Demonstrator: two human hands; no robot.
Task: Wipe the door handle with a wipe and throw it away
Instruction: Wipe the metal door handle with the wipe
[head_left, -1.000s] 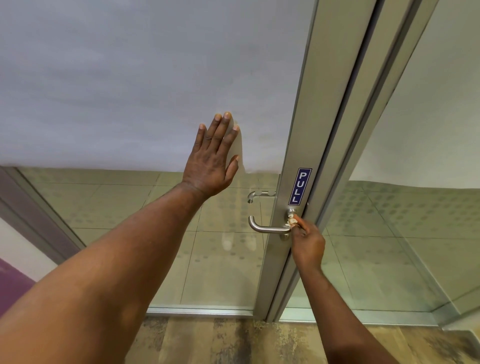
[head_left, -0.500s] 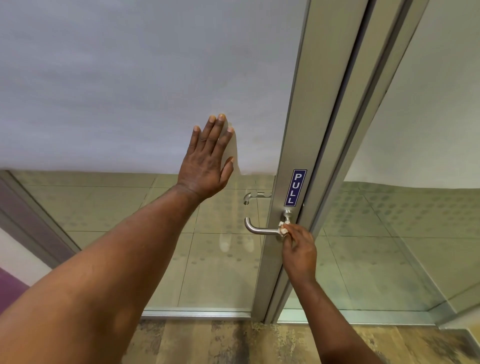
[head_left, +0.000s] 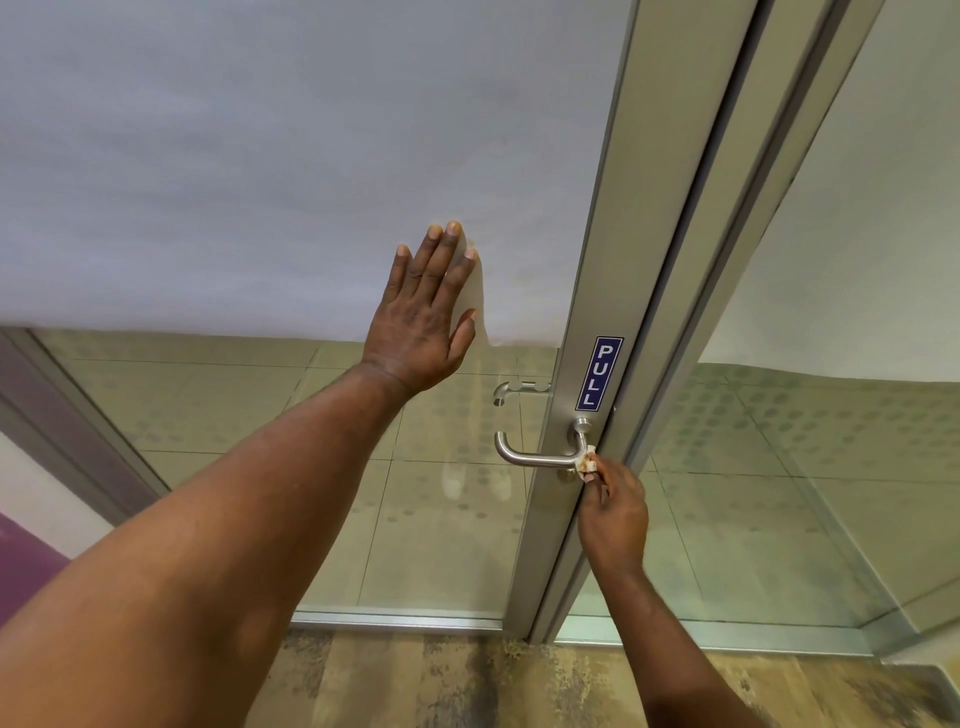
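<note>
Sliding rightward since half a second ago, the right hand (head_left: 613, 519) now pinches the small crumpled wipe (head_left: 587, 464) between fingertips at the bend of the door handle (head_left: 540, 458), near the metal door frame (head_left: 592, 291). That silver lever handle sits just below the blue PULL sign (head_left: 599, 372). Flat and open with fingers together, the left hand (head_left: 423, 317) presses on the frosted glass door (head_left: 260, 156), holding nothing, above and left of the handle
</note>
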